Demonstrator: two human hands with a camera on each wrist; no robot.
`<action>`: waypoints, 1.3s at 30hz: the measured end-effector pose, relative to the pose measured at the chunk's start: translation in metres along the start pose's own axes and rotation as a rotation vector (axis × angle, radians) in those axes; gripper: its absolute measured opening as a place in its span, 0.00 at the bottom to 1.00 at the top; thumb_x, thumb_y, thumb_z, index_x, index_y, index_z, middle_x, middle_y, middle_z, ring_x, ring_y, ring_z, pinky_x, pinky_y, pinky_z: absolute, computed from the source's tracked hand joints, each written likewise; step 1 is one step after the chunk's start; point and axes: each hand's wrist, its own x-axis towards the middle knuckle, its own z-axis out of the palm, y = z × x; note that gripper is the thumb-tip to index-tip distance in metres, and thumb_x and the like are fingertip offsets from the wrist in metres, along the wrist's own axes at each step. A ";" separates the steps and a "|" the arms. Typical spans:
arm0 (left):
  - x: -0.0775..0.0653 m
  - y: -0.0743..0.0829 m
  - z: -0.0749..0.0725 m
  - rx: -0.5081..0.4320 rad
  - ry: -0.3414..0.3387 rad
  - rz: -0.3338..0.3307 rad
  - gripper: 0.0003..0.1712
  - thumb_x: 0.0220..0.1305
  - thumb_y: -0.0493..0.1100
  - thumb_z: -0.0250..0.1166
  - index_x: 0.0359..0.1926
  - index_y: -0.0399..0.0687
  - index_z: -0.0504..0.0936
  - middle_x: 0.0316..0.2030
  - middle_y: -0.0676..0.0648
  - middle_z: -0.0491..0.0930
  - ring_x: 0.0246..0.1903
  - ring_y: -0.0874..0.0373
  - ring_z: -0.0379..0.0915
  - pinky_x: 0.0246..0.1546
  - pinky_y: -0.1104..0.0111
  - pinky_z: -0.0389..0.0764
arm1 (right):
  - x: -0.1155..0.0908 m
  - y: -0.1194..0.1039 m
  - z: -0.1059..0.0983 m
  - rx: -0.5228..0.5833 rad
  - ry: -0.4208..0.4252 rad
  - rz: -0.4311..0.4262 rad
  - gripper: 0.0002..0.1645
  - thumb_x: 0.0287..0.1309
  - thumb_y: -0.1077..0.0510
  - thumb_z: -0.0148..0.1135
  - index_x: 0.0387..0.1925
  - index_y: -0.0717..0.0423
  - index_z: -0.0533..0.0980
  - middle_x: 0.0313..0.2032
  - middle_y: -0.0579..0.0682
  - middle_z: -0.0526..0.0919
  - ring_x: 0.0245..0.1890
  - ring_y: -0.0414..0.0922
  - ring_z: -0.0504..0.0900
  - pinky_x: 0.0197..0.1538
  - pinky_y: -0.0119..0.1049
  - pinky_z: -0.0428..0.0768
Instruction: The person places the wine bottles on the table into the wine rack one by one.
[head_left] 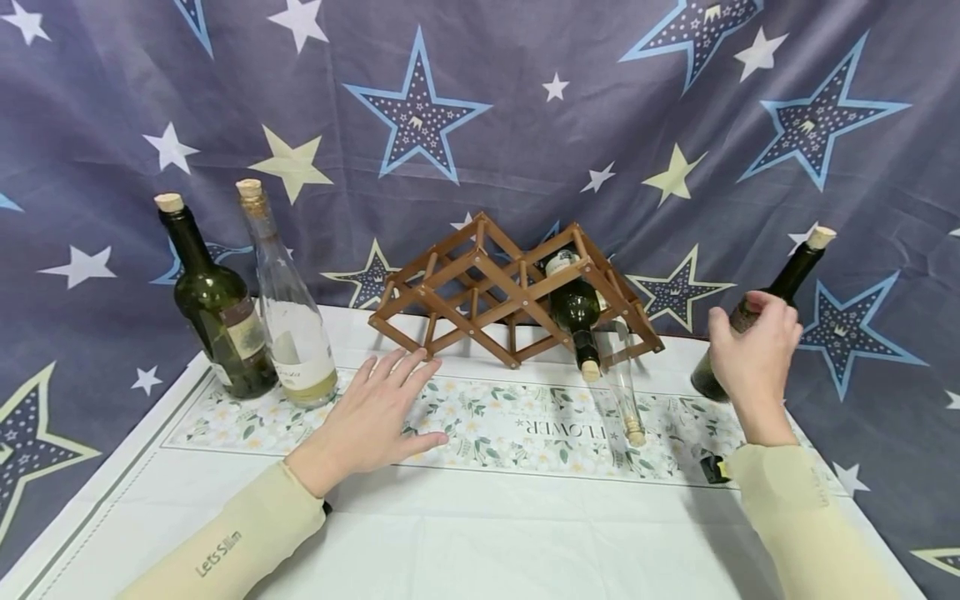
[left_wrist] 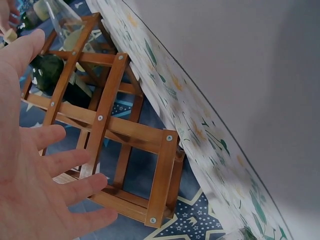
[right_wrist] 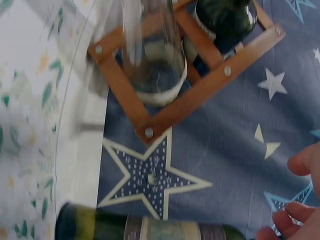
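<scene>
My left hand is spread with the fingers apart, palm down over the floral runner, in front of a brown wooden wine rack. Its fingertips come close to the rack's left front foot in the head view. On the right, my right hand is at a dark green corked wine bottle, overlapping its middle. Thumb and fingers are apart there, and the right wrist view shows the thumb clear of the glass. Two bottles lie in the rack's right part, a dark green one and a clear one, corks toward me.
At the left stand a green corked bottle and a clear corked bottle. A small black object lies near my right sleeve. The floral runner crosses the white tablecloth; a star-patterned cloth hangs behind.
</scene>
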 end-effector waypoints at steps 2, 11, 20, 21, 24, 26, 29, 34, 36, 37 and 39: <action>0.000 0.000 0.000 0.000 0.003 0.000 0.60 0.56 0.86 0.43 0.76 0.52 0.61 0.72 0.41 0.60 0.70 0.40 0.55 0.67 0.40 0.53 | 0.006 0.005 -0.002 0.001 0.059 0.030 0.33 0.63 0.48 0.58 0.64 0.61 0.67 0.57 0.61 0.68 0.59 0.57 0.60 0.62 0.49 0.61; 0.000 0.001 -0.001 -0.011 -0.018 -0.016 0.59 0.55 0.84 0.49 0.77 0.53 0.59 0.73 0.42 0.59 0.70 0.40 0.54 0.67 0.40 0.51 | 0.034 0.023 -0.014 -0.034 0.046 0.205 0.41 0.63 0.43 0.53 0.71 0.57 0.56 0.65 0.58 0.58 0.64 0.55 0.54 0.69 0.47 0.51; 0.000 0.001 -0.003 -0.019 -0.026 -0.021 0.60 0.55 0.86 0.42 0.77 0.52 0.60 0.73 0.42 0.59 0.70 0.40 0.54 0.68 0.40 0.51 | 0.056 0.038 -0.016 -0.017 -0.067 0.262 0.44 0.65 0.40 0.49 0.73 0.60 0.52 0.67 0.60 0.58 0.63 0.57 0.60 0.67 0.48 0.59; 0.000 0.001 -0.003 -0.020 -0.026 -0.022 0.60 0.55 0.86 0.42 0.77 0.52 0.60 0.73 0.42 0.59 0.70 0.40 0.54 0.68 0.40 0.51 | 0.058 0.039 -0.016 -0.016 -0.073 0.259 0.44 0.65 0.40 0.49 0.73 0.61 0.52 0.67 0.60 0.59 0.63 0.57 0.61 0.67 0.48 0.60; -0.001 0.001 -0.004 -0.019 -0.025 -0.023 0.60 0.56 0.86 0.43 0.77 0.52 0.60 0.73 0.42 0.59 0.70 0.40 0.54 0.68 0.40 0.51 | 0.064 0.042 -0.016 -0.023 -0.087 0.250 0.43 0.66 0.40 0.48 0.72 0.63 0.55 0.65 0.61 0.63 0.63 0.58 0.63 0.67 0.49 0.60; -0.001 0.001 -0.004 -0.021 -0.023 -0.023 0.59 0.56 0.85 0.47 0.77 0.52 0.60 0.73 0.42 0.59 0.70 0.40 0.54 0.68 0.40 0.51 | 0.067 0.044 -0.015 -0.030 -0.091 0.248 0.42 0.67 0.41 0.47 0.71 0.64 0.57 0.64 0.63 0.65 0.63 0.59 0.64 0.67 0.49 0.60; -0.001 0.001 -0.003 -0.024 -0.023 -0.022 0.58 0.56 0.83 0.50 0.77 0.52 0.60 0.73 0.42 0.59 0.70 0.40 0.54 0.67 0.40 0.51 | 0.070 0.049 -0.015 -0.030 -0.094 0.240 0.40 0.68 0.42 0.47 0.69 0.66 0.61 0.62 0.65 0.68 0.64 0.61 0.65 0.68 0.50 0.60; -0.001 0.000 -0.001 -0.023 -0.023 -0.023 0.58 0.56 0.83 0.51 0.77 0.53 0.59 0.73 0.42 0.59 0.70 0.40 0.53 0.67 0.40 0.51 | 0.072 0.053 -0.014 -0.034 -0.118 0.230 0.39 0.70 0.42 0.45 0.69 0.68 0.62 0.61 0.68 0.70 0.64 0.64 0.66 0.67 0.53 0.61; -0.001 0.000 -0.001 -0.026 -0.018 -0.022 0.58 0.55 0.82 0.53 0.77 0.53 0.60 0.73 0.42 0.60 0.70 0.39 0.54 0.67 0.40 0.51 | 0.072 0.054 -0.013 -0.040 -0.128 0.230 0.39 0.70 0.41 0.44 0.69 0.68 0.61 0.62 0.69 0.70 0.64 0.64 0.66 0.67 0.54 0.61; -0.001 -0.001 -0.001 -0.023 -0.017 -0.022 0.58 0.55 0.82 0.53 0.77 0.53 0.60 0.73 0.42 0.60 0.70 0.40 0.54 0.68 0.40 0.51 | 0.072 0.054 -0.013 -0.045 -0.132 0.229 0.39 0.71 0.41 0.44 0.69 0.68 0.61 0.62 0.69 0.70 0.64 0.65 0.66 0.67 0.55 0.62; -0.001 -0.001 -0.001 -0.026 -0.014 -0.021 0.58 0.55 0.81 0.54 0.77 0.52 0.60 0.73 0.42 0.60 0.70 0.40 0.54 0.68 0.40 0.51 | 0.072 0.053 -0.013 -0.050 -0.142 0.227 0.40 0.71 0.41 0.43 0.70 0.68 0.60 0.62 0.69 0.70 0.64 0.65 0.66 0.66 0.55 0.62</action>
